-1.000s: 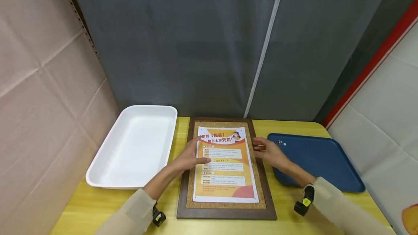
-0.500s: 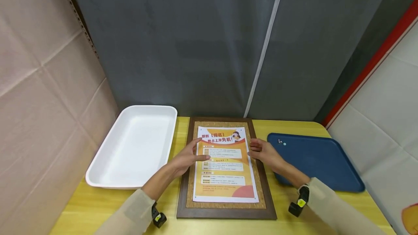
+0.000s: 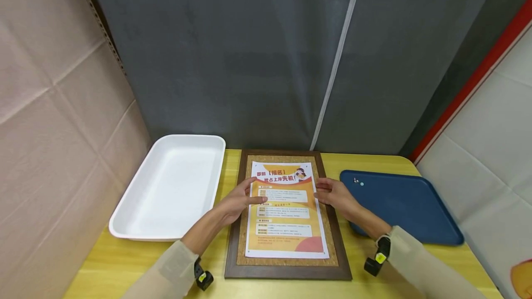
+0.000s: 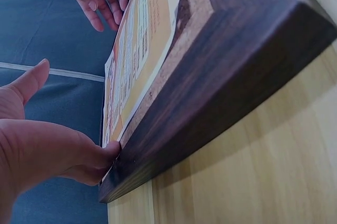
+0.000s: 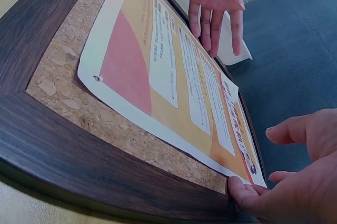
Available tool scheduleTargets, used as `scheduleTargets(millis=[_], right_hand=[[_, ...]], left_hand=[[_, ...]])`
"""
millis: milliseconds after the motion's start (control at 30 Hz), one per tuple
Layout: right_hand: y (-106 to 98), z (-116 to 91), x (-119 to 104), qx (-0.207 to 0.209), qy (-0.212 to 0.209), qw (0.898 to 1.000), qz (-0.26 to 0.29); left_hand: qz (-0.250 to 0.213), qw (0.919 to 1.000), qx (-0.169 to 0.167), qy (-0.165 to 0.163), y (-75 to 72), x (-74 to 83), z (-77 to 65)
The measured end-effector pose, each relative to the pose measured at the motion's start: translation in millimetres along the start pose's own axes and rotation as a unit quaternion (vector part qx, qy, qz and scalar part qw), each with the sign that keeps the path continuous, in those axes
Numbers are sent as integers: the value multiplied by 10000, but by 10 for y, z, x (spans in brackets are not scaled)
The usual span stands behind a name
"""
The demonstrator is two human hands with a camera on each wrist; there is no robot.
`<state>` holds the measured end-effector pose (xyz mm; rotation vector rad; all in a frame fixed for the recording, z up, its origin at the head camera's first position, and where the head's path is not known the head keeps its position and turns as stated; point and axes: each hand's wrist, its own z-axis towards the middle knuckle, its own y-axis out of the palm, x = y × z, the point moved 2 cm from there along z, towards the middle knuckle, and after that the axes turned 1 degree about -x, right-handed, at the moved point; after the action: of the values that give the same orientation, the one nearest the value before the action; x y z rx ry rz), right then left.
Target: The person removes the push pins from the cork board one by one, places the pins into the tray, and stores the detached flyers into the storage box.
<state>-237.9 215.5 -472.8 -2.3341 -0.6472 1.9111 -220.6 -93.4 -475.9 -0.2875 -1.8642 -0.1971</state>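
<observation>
A printed orange and white poster (image 3: 287, 216) lies flat on a cork board (image 3: 291, 261) with a dark brown wooden frame (image 3: 287, 272). In the right wrist view, a small pin (image 5: 98, 78) shows at one poster corner. My left hand (image 3: 234, 203) lies over the left side of the frame, thumb lifted and fingertips touching the poster's left edge. On the opposite side, the fingertips of my right hand (image 3: 338, 196) touch the poster's right edge, the thumb standing apart from the paper. Neither hand grips anything.
A white tray (image 3: 118, 225) stands on the left of the yellow wood-grain table (image 3: 108, 264). To the right lies a blue tray (image 3: 407, 206) with several tiny pins (image 3: 361, 183) near its upper left corner. A grey curtain (image 3: 249, 59) hangs behind the table.
My right hand has moved left from the frame's right side to the poster's edge. My left hand has shifted only slightly, and the poster and board have stayed in place.
</observation>
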Motion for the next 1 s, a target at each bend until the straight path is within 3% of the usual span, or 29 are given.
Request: scheduleTargets(millis=[333,733,1000], right_hand=[[22,9,9,55,-26,9999,97],[68,62,83,118,-138,9992,348],[136,111,123,215,-89,9997,93]], left_hand=[[-40,9999,132,20,-1,14,24],[97,9995,149,265,10,-2,28],[-58,9993,-127,336,29,-72,67]])
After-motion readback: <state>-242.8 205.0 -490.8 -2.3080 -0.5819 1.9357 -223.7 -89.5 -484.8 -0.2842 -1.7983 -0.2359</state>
